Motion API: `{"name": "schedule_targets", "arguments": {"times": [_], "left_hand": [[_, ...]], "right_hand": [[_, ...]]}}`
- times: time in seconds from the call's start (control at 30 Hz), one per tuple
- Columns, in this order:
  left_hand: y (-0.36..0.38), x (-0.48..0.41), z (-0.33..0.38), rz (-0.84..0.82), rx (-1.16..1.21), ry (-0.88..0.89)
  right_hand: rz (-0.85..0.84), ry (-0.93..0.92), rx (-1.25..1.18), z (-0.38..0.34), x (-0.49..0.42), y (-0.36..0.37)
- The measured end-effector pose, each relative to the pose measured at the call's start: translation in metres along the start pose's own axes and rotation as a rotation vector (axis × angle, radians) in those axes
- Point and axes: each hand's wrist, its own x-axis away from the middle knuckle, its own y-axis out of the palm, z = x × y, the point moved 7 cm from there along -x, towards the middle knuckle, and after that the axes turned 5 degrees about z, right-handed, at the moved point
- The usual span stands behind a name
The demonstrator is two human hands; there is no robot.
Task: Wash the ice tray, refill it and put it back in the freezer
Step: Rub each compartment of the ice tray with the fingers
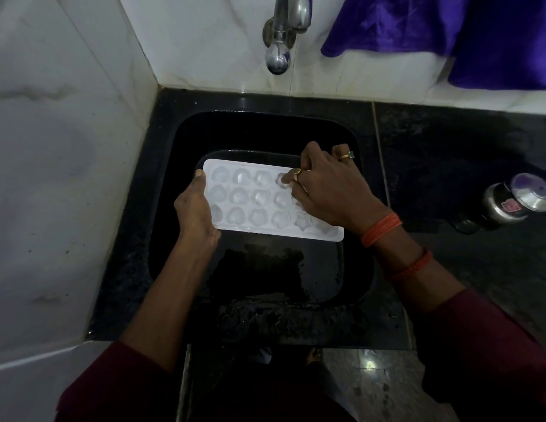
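On the right hand [323, 190] the fingers [286, 178] are curled together and grip nothing, the index tip pressing into a far-row cell of the ice tray [250, 205] directly beneath. The tray's long axis runs leftward to the left hand [195, 205], whose fingers clamp its short end, thumb on top. Below lies the sink [265, 129], and the tap [279, 56] stands beyond the fingertips.

my feed is dim overall; the white ice tray [265, 205] is the brightest patch, slightly washed out, its cells soft; the black sink [259, 132] swallows detail, with small wet glints on the surface [296, 324]; a light spot reflects off the floor [370, 364]; wide-angle bending bows the wall tiles [67, 147] at the edges; corners darken
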Motion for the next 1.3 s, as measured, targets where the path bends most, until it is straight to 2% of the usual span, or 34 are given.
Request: {"name": "schedule_targets", "arguments": {"times": [0.57,1.03,1.3], "left_hand": [[-0.001,0.0,0.002,-0.001,-0.012,0.018],[-0.005,0.003,0.001,0.006,0.003,0.016],[-0.003,0.006,0.002,0.013,0.008,0.022]], "right_hand": [[0.203,0.016,-0.181,-0.01,0.021,-0.021],[0.089,-0.017,-0.05,-0.028,0.022,-0.004],[0.134,0.009,-0.078,-0.029,0.023,-0.012]]}}
